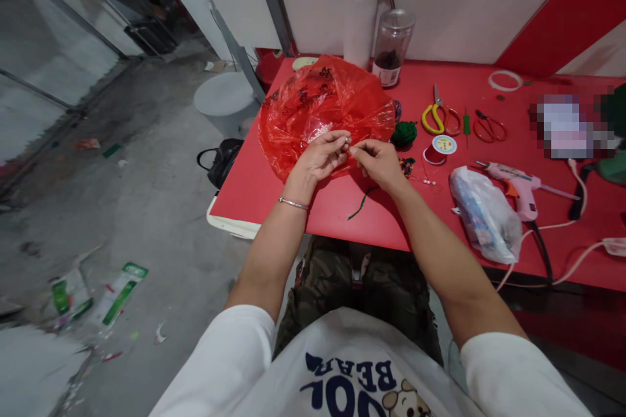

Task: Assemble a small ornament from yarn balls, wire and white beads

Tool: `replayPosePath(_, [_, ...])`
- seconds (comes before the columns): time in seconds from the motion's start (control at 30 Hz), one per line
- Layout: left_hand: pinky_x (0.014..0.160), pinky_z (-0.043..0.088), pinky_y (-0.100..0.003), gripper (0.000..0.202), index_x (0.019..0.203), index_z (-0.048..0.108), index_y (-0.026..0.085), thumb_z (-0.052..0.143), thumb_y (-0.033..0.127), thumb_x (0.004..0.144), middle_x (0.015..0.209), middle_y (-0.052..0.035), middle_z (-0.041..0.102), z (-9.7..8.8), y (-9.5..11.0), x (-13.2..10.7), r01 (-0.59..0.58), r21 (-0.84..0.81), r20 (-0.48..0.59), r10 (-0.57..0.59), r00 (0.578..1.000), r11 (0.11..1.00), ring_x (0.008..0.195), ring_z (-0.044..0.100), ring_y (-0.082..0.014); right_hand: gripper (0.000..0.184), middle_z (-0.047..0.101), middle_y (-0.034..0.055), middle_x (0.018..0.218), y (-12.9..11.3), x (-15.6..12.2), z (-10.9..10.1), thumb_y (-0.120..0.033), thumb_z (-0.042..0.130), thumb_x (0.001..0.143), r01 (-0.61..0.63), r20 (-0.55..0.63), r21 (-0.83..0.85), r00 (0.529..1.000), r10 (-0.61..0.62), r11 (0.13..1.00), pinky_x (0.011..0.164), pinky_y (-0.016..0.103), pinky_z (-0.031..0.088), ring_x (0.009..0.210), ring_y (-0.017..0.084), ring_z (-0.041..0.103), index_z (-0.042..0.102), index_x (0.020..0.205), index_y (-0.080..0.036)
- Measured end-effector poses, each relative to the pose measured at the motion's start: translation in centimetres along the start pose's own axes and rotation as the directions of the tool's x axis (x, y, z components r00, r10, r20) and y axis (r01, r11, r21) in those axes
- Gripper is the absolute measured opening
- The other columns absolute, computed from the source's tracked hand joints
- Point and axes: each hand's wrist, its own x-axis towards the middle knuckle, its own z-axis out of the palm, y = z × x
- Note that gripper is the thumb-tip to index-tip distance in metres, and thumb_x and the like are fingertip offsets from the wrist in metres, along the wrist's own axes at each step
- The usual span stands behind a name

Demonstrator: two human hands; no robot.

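Note:
My left hand [323,155] is raised over the front of a crumpled red plastic bag [303,114], its thumb and forefinger pinched together. A tiny pale, shiny bit shows at those fingertips, too small to name. My right hand [379,159] pinches close beside it, tips nearly touching the left ones; what it grips is hidden. Below my right hand, a short dark green cord [360,205] lies on the red table [332,212]. Just to the right are a ball of green yarn [404,134], a spool of red thread [435,153] and a few small white beads [429,182].
Scissors [434,118], a green-handled tool [466,127] and red-handled pliers [489,127] lie farther right. A pink glue gun [521,186] with cables and a white plastic bag [484,215] rest near the front edge. A clear jar [392,49] stands behind.

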Motion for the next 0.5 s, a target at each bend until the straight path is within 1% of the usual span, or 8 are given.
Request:
replayPosePath(0.17, [0.061, 0.049, -0.016, 0.021, 0.093, 0.074, 0.014, 0.084, 0.002, 0.079, 0.079, 0.0, 0.074, -0.05, -0.02, -0.09, -0.018, 0.011, 0.032, 0.017, 0.999, 1.0, 0.065, 0.067, -0.0064, 0.028, 0.053, -0.0053, 0.054, -0.04, -0.04, -0.03, -0.045, 0.072, 0.086, 0.006, 0.006, 0.029, 1.0, -0.006, 1.0, 0.047, 0.023, 0.034, 0.047, 0.009, 0.045, 0.068, 0.074, -0.02])
replayPosePath(0.3, [0.059, 0.048, -0.016, 0.025, 0.094, 0.074, 0.016, 0.086, 0.002, 0.077, 0.08, 0.0009, 0.075, -0.11, -0.05, -0.14, -0.04, 0.027, 0.046, 0.039, 0.998, 0.999, 0.064, 0.067, -0.0061, 0.028, 0.052, -0.0057, 0.052, -0.18, -0.04, -0.04, -0.046, 0.073, 0.084, -0.033, 0.003, 0.065, 0.999, 0.033, 0.997, 0.045, 0.023, 0.034, 0.045, 0.009, 0.044, 0.067, 0.074, -0.021])
replayPosePath(0.5, [0.059, 0.05, -0.016, 0.027, 0.094, 0.074, 0.016, 0.087, 0.002, 0.075, 0.081, 0.0007, 0.076, -0.12, -0.04, -0.22, -0.043, 0.031, 0.078, 0.041, 0.996, 0.999, 0.066, 0.069, -0.0067, 0.027, 0.052, -0.006, 0.052, -0.45, 0.11, -0.23, -0.045, 0.074, 0.082, -0.058, -0.011, 0.152, 0.998, 0.06, 0.987, 0.041, 0.022, 0.032, 0.042, 0.008, 0.042, 0.064, 0.072, -0.022])
